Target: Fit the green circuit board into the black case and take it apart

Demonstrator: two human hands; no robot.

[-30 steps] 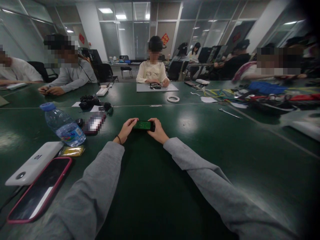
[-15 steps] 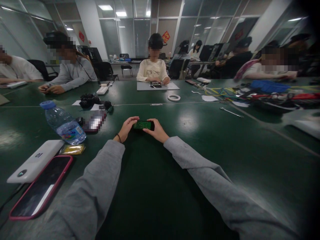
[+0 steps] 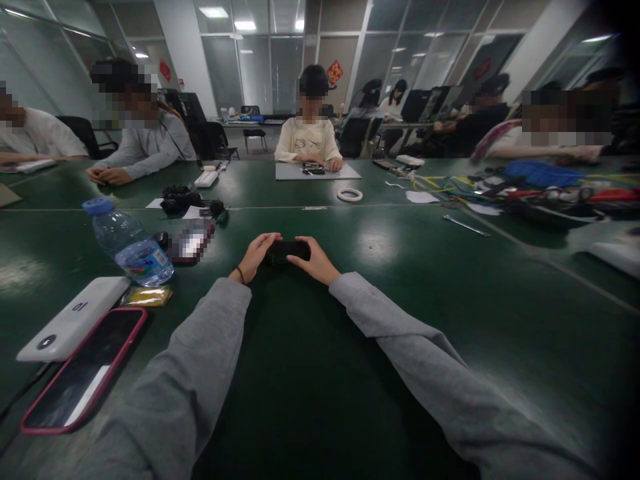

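Note:
Between my two hands is a small dark phone-like device (image 3: pixel 289 251), held sideways just over the green table (image 3: pixel 400 300). Its face looks almost black, with a few faint green marks low on the left. My left hand (image 3: pixel 257 255) grips its left end, and a dark band circles that wrist. The right end is held by my right hand (image 3: pixel 316 259), thumb along the lower edge and fingers at the top. The fingers behind the device are hidden.
On the left are a red-edged phone (image 3: pixel 85 373), a white power bank (image 3: pixel 75 319), a yellow packet (image 3: pixel 147 296) and a tilted water bottle (image 3: pixel 133 247). Ahead lies a white ring (image 3: pixel 349 195); to the right, a wrench (image 3: pixel 466 225) and tangled cables. People sit across the table.
The device's face has gone from a lit green picture to nearly black. Both hands keep their hold. The whole view has shifted very slightly.

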